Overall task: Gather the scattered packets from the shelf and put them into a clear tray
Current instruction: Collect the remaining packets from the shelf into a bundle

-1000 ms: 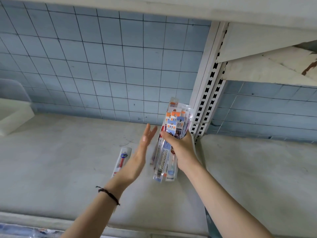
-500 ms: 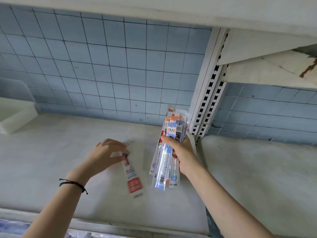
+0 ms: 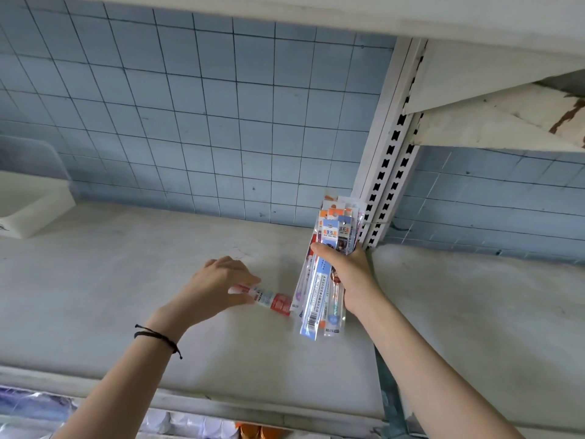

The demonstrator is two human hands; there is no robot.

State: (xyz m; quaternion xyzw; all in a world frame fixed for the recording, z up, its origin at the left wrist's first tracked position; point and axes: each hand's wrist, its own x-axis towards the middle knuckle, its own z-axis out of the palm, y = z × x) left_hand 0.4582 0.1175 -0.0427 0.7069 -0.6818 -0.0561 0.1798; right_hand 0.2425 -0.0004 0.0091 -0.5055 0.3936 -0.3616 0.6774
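here — left hand point(image 3: 215, 288) pinches packet point(image 3: 269, 298)

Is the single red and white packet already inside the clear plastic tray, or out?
Out: the red and white packet is in the left hand, far from the clear plastic tray.

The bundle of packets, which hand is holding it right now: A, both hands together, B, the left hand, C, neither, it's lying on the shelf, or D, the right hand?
D: the right hand is closed around the bundle of packets, held upright above the shelf, while the left hand has its grip on a single red-and-white packet.
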